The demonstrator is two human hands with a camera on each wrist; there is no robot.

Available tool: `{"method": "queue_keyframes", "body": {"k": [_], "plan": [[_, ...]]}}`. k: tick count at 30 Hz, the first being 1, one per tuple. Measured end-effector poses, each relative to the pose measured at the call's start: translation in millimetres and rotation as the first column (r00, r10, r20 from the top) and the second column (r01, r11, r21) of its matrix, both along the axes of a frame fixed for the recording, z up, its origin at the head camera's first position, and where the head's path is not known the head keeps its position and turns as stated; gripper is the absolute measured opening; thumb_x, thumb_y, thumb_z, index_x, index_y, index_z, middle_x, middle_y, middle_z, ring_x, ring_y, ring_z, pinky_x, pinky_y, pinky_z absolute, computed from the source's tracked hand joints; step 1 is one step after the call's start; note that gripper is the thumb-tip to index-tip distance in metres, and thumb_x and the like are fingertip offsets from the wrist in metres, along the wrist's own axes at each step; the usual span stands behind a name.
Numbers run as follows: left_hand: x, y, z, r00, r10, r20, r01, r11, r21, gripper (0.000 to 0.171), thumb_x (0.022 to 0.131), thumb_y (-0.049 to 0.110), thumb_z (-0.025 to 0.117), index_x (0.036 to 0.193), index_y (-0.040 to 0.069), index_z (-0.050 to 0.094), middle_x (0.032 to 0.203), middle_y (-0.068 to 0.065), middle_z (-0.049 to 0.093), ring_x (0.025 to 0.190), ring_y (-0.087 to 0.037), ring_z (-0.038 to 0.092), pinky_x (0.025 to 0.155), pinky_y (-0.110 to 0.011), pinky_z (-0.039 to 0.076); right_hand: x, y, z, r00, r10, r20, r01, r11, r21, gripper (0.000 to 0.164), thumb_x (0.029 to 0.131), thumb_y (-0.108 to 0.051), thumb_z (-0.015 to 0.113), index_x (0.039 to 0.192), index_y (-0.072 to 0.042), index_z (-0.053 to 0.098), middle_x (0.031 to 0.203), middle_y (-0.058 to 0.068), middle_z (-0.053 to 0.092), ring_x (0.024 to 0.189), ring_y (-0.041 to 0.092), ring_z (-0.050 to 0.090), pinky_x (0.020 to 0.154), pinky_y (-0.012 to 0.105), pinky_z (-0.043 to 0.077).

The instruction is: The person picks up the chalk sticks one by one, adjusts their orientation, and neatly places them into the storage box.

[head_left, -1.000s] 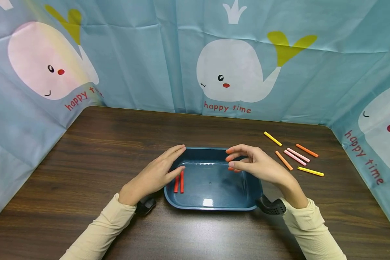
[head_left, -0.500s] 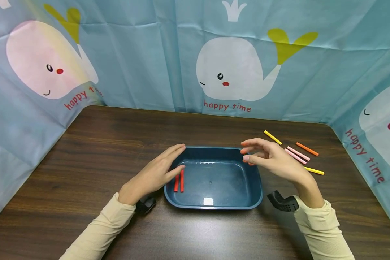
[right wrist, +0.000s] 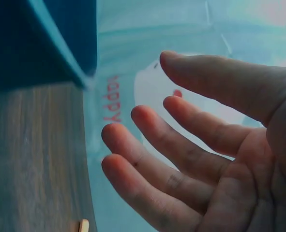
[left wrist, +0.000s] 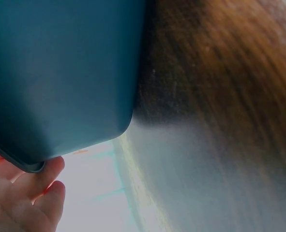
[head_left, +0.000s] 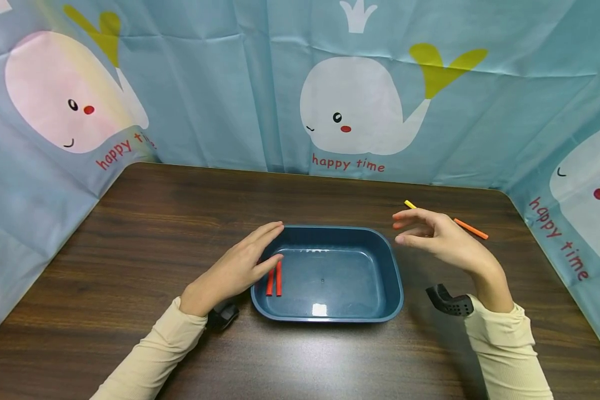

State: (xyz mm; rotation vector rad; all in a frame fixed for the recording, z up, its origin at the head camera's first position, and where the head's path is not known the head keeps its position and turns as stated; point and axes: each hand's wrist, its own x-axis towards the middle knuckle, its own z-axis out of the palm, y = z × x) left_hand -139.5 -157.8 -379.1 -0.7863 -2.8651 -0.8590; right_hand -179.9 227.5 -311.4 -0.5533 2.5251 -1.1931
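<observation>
A dark blue rectangular tray [head_left: 330, 320] sits on the table. My left hand [head_left: 237, 266] rests over its left rim, fingers stretched toward the far corner and thumb reaching over the inside. In the left wrist view, the fingertips [left wrist: 53, 169] lie at the tray's rim. Two slim red sticks [head_left: 279, 279] lie side by side in the tray, partly under the left thumb. To the right of the tray, my right hand [head_left: 442, 239] hovers with relaxed, spread fingers and holds nothing. Behind it show a yellow stick [head_left: 409, 204] and an orange stick [head_left: 471, 229].
The brown wood-grain table [head_left: 180, 205] is bordered by a light blue curtain [head_left: 205, 100] with whale prints at the back and sides. Other sticks are hidden behind the right hand in the head view. A black wrist device [head_left: 450, 303] hangs at the right wrist.
My right hand has moved right, from over the tray to beside it, and now covers the pink sticks and several others. The left hand and the tray stay in place.
</observation>
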Motion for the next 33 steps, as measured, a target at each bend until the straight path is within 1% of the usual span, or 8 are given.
{"method": "queue_keyframes", "body": {"k": [3,8,9,12,20,26,30,33], "plan": [[0.2,-0.3,0.1,1.0,0.0,-0.004,0.0,1.0,-0.002,0.063,0.097,0.024,0.065,0.15,0.001,0.04,0.157,-0.014,0.038,0.142,-0.029,0.044,0.112,-0.048,0.042,-4.1,7.1,-2.3,1.0,-0.02,-0.002,0.02,0.999,0.028,0.047,0.095,-0.019,0.068,0.138,-0.005,0.052,0.132,0.02,0.06,0.101,-0.004,0.066,0.075,0.02,0.055],[0.1,-0.5,-0.1,1.0,0.001,-0.004,-0.001,1.0,-0.005,0.063,0.097,0.023,0.065,0.15,0.001,0.04,0.157,-0.015,0.038,0.142,-0.029,0.043,0.112,-0.048,0.042,-14.7,17.5,-13.5,0.999,-0.039,-0.013,0.04,0.997,0.071,0.047,0.095,-0.016,0.067,0.138,-0.001,0.052,0.133,0.025,0.059,0.098,-0.009,0.064,0.074,0.019,0.054],[0.0,-0.5,-0.2,1.0,0.002,-0.001,-0.002,1.0,-0.006,0.063,0.097,0.023,0.065,0.15,0.001,0.04,0.157,-0.014,0.038,0.142,-0.029,0.043,0.112,-0.048,0.042,-16.7,18.9,-16.0,0.999,-0.04,-0.015,0.041,0.996,0.079,0.047,0.095,-0.016,0.067,0.137,-0.001,0.052,0.133,0.025,0.059,0.098,-0.008,0.064,0.08,0.018,0.053],[-0.1,-0.6,-0.6,1.0,0.003,0.006,-0.003,1.0,-0.007,0.063,0.098,0.024,0.064,0.151,0.001,0.039,0.157,-0.014,0.037,0.142,-0.029,0.043,0.112,-0.048,0.042,-21.5,23.3,-22.0,0.999,-0.046,-0.01,0.047,0.993,0.106,0.048,0.095,-0.018,0.068,0.138,0.0,0.053,0.133,0.025,0.059,0.101,0.001,0.067,0.082,0.018,0.053],[-0.6,-0.2,-0.9,1.0,-0.004,0.001,0.004,1.0,-0.002,0.063,0.098,0.024,0.064,0.151,0.001,0.039,0.158,-0.014,0.037,0.142,-0.029,0.043,0.112,-0.048,0.042,-27.2,38.6,-30.1,0.998,-0.057,-0.037,0.062,0.984,0.168,0.047,0.093,-0.017,0.069,0.136,0.0,0.055,0.134,0.024,0.059,0.106,0.022,0.067,0.078,0.02,0.053],[-0.5,-0.4,-1.0,1.0,-0.002,0.011,0.002,1.0,-0.001,0.063,0.098,0.024,0.064,0.151,0.001,0.038,0.158,-0.014,0.036,0.143,-0.03,0.042,0.112,-0.049,0.042,-30.0,47.9,-35.6,0.997,-0.066,-0.037,0.072,0.976,0.207,0.048,0.091,-0.01,0.071,0.134,0.004,0.055,0.133,0.028,0.059,0.113,0.04,0.063,0.074,0.02,0.054],[-0.6,-0.3,-1.1,1.0,0.002,0.019,-0.002,1.0,-0.001,0.064,0.098,0.024,0.064,0.151,0.002,0.038,0.158,-0.014,0.036,0.143,-0.03,0.042,0.111,-0.05,0.042,-30.5,52.5,-37.6,0.996,-0.083,-0.035,0.089,0.968,0.234,0.047,0.09,-0.007,0.071,0.133,0.007,0.055,0.129,0.029,0.062,0.112,0.04,0.064,0.072,0.02,0.054],[-0.9,0.1,-0.9,1.0,0.003,0.022,-0.003,1.0,0.0,0.064,0.098,0.024,0.064,0.151,0.002,0.038,0.158,-0.015,0.036,0.143,-0.031,0.042,0.111,-0.05,0.042,-31.0,56.4,-39.2,0.995,-0.09,-0.043,0.098,0.96,0.26,0.047,0.089,-0.006,0.072,0.131,0.008,0.056,0.122,0.028,0.066,0.106,0.033,0.067,0.07,0.02,0.054]]}}
